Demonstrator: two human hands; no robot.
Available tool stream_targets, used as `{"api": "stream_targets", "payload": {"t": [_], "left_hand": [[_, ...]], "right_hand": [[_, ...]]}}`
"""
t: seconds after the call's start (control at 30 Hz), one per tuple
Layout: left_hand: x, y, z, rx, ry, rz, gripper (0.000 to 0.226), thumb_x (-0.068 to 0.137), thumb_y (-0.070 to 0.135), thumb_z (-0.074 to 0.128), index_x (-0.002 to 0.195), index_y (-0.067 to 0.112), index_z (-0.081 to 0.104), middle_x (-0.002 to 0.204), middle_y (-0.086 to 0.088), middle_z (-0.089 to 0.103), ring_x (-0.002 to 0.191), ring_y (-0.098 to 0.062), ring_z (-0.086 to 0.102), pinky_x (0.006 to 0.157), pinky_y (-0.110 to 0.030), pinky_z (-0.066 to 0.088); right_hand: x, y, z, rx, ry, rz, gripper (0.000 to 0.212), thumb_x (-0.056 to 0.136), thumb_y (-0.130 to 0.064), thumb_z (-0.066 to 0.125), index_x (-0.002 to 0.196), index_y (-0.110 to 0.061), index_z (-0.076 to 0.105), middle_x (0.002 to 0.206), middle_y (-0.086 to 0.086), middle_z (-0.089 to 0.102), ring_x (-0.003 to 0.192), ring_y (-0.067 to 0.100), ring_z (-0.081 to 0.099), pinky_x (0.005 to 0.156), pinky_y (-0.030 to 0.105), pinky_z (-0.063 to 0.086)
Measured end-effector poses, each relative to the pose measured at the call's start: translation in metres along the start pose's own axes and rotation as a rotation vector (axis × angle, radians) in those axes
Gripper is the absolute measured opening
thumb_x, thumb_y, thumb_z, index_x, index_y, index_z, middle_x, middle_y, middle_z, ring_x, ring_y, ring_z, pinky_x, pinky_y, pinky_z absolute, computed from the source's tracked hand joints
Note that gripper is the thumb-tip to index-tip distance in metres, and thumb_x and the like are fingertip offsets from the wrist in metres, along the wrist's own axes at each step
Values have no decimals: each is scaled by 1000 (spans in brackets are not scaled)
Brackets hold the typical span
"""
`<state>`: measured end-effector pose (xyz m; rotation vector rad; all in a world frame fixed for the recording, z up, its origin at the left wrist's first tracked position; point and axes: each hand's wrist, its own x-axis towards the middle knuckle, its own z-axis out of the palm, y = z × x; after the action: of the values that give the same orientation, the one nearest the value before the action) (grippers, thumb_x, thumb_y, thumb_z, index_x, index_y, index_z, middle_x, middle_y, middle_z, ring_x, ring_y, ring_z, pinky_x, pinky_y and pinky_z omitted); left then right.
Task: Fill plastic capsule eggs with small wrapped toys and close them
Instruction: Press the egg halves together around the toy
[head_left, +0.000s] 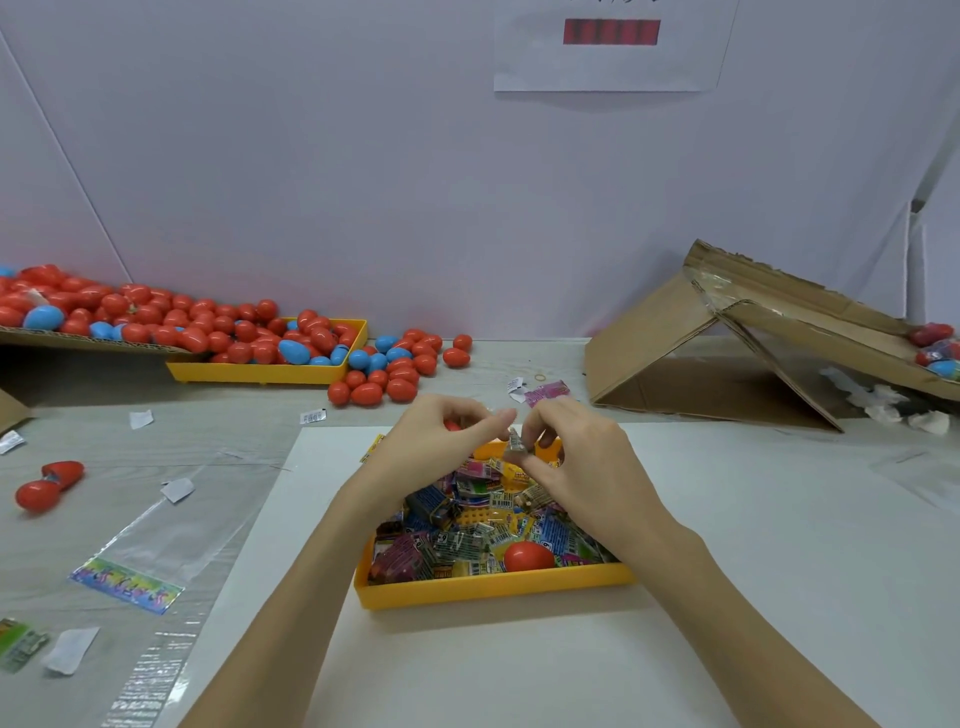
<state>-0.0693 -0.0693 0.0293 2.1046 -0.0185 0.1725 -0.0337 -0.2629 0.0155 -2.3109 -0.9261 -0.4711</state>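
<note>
Head view: right hand (576, 457) pinches barcoded toy packet (516, 443); left hand (441, 441) grips red egg (453, 426).

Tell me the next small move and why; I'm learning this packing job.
Probably push the toy into the red egg. The right hand pinches the small wrapped toy above the tray, and the left hand holds the egg beside it. The egg is mostly hidden, so I can't tell whether it is open.
</note>
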Motion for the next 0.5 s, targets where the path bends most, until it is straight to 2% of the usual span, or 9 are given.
{"api": "stream_targets", "payload": {"t": [0.1, 0.2, 0.27, 0.33, 0.37, 0.43, 0.5], "left_hand": [[0, 0, -1, -56, -22, -41, 18, 88, 49, 76, 86, 31, 79, 70, 3, 62, 67, 0, 56, 67, -19, 47], [0, 3, -1, -106, -20, -74, 12, 91, 39, 76, 85, 28, 79, 57, 17, 58, 52, 5, 51, 52, -8, 40], [0, 5, -2, -118, -18, -68, 12, 94, 35, 74, 88, 25, 77, 56, 18, 56, 49, 4, 49, 49, -7, 37], [-2, 6, -5, -114, -21, -40, 11, 95, 35, 73, 90, 26, 76, 64, 14, 60, 53, 4, 49, 53, -9, 41], [-3, 6, -6, -113, -18, -26, 10, 95, 36, 73, 91, 27, 76, 68, 9, 63, 57, 4, 51, 56, -12, 44], [-4, 6, -8, -113, -10, -12, 10, 95, 37, 73, 91, 28, 76, 80, -4, 67, 67, 1, 57, 66, -14, 49], [-4, 5, -9, -121, -4, -12, 10, 94, 37, 73, 91, 28, 76, 83, -7, 68, 72, -2, 58, 72, -17, 50]], "right_hand": [[0, 0, 1, -9, -2, -26, 22, 87, -25, 82, 88, -25, 60, 90, -14, 53, 81, 4, 49, 70, 14, 37], [0, 1, 0, 29, -18, -29, 27, 85, -32, 84, 95, -24, 60, 95, -13, 55, 87, 7, 52, 73, 17, 43], [0, 2, -1, 151, -96, 29, 40, 82, -43, 84, 107, -27, 56, 105, -14, 57, 97, 6, 55, 78, 17, 48], [0, -2, -5, 367, -171, 138, 52, 81, -58, 78, 118, -33, 53, 114, -19, 59, 106, 2, 59, 82, 18, 53], [0, -3, -6, 461, -167, 179, 50, 84, -62, 72, 121, -35, 53, 116, -20, 62, 107, 0, 61, 83, 20, 55], [1, -3, -8, 546, -113, 209, 35, 94, -51, 66, 122, -31, 60, 112, -17, 68, 106, 0, 65, 86, 23, 57], [2, -2, -10, 550, -81, 213, 17, 98, -29, 70, 115, -26, 68, 103, -14, 72, 101, 1, 68, 85, 21, 56]]}}
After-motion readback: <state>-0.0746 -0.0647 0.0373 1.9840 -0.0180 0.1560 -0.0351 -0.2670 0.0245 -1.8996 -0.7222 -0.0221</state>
